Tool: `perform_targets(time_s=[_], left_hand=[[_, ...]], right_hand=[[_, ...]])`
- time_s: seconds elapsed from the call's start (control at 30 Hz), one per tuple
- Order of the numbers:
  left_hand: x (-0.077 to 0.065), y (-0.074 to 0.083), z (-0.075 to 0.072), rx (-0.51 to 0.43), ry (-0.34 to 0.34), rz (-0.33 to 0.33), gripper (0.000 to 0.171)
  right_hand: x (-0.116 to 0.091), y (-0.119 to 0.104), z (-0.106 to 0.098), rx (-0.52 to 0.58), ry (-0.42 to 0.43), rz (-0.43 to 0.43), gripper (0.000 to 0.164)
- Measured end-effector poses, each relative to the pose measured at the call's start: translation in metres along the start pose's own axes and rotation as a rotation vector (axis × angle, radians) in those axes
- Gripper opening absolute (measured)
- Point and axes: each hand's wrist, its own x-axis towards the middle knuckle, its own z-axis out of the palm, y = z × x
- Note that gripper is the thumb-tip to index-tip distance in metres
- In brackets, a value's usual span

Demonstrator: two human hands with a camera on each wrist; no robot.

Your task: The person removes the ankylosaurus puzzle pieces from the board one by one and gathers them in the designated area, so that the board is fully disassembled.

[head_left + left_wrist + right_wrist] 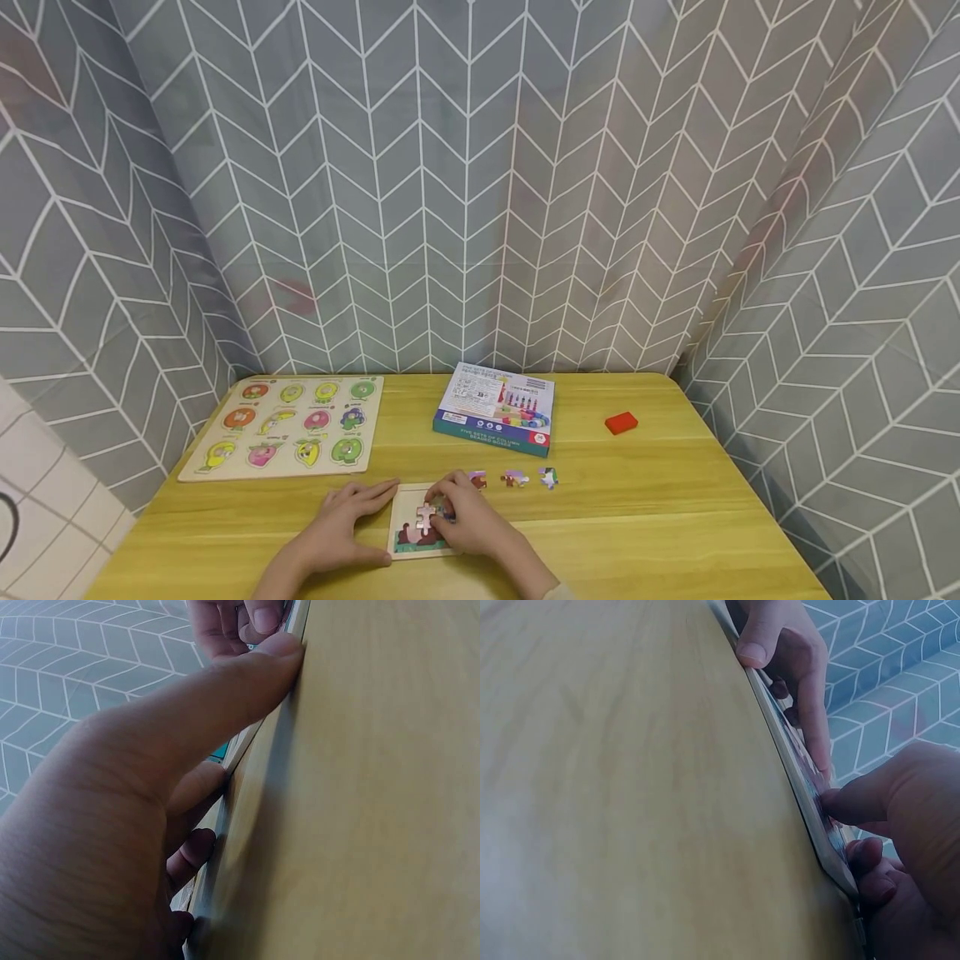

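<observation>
A small jigsaw tray with a pale wooden rim lies near the front of the table, partly filled with a brown and green picture along its lower side. My left hand rests at its left edge, index finger at the far corner and thumb at the near corner, fingers fairly straight. Over the tray, my right hand pinches a pinkish puzzle piece between thumb and fingers. That hand covers the tray's right part. In the left wrist view the thumb touches the tray's edge.
Loose puzzle pieces lie in a row beyond the right hand. A fruit puzzle board lies at the back left, a boxed bead set at the back middle. A red block sits to the right. Patterned curtains surround the table.
</observation>
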Motion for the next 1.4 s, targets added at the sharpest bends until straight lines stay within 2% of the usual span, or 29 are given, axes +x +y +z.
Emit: perform_targets(time_s=[0.63, 0.93, 1.4], left_hand=[[-0.0012, 0.0006, -0.0002, -0.017, 0.007, 0.018, 0.101], [-0.001, -0.0003, 0.0008, -0.008, 0.014, 0.021, 0.101], [-0.001, 0.0013, -0.0005, -0.006, 0.008, 0.01, 0.101]], right_hand=[[0.0008, 0.0048, -0.0023, 0.007, 0.008, -0.093, 0.025], [-0.0003, 0.005, -0.0035, 0.035, -0.022, -0.069, 0.025], [-0.0002, 0.0044, -0.0038, -0.056, -0.04, -0.087, 0.03]])
